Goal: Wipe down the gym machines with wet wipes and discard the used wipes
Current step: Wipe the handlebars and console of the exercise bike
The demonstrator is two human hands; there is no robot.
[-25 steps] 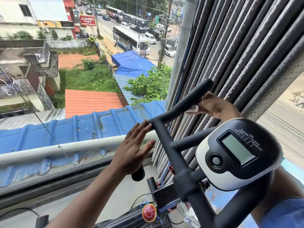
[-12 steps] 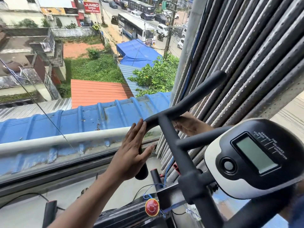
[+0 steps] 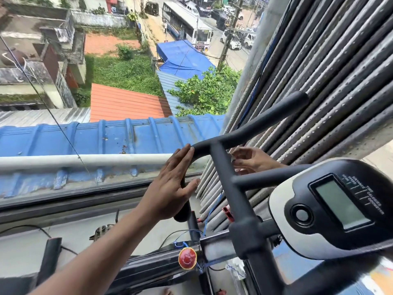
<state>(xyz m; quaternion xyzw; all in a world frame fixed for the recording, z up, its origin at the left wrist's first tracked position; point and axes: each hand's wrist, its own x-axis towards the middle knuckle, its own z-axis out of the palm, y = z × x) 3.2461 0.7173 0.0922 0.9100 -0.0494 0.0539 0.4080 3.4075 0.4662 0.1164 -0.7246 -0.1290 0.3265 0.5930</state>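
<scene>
A black exercise bike (image 3: 251, 231) fills the near right, facing a wide window (image 3: 106, 103) on the left and ribbed shutter slats (image 3: 319, 71) at far right. Its console (image 3: 331, 207), with a grey screen, sits near right. The black handlebar (image 3: 251, 133) crosses the middle. The left hand (image 3: 172, 184) lies flat against the bar's left bend, fingers straight and close together. The right hand (image 3: 251, 161) is behind the stem, fingers curled; whether it holds a wipe cannot be told. A red button (image 3: 187, 258) sits low down.
</scene>
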